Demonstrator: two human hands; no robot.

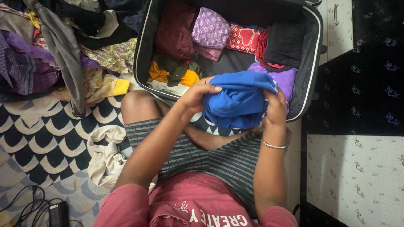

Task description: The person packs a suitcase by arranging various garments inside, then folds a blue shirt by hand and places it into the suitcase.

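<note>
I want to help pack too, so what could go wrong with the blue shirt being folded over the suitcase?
1. The bunched blue cloth garment is gripped only at its edges by the left hand and right hand; it may unroll.
2. The open black suitcase already looks crowded with folded clothes, so squeezing it in could rumple the purple folded garment.
3. The loose heap of clothes beside it could slide in.

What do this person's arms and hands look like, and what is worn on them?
Both arms are bare from short red sleeves down. The left hand is bare, with nothing on its wrist. The right hand is bare too; a thin silver bangle circles its wrist. No gloves, no watch visible.
</note>
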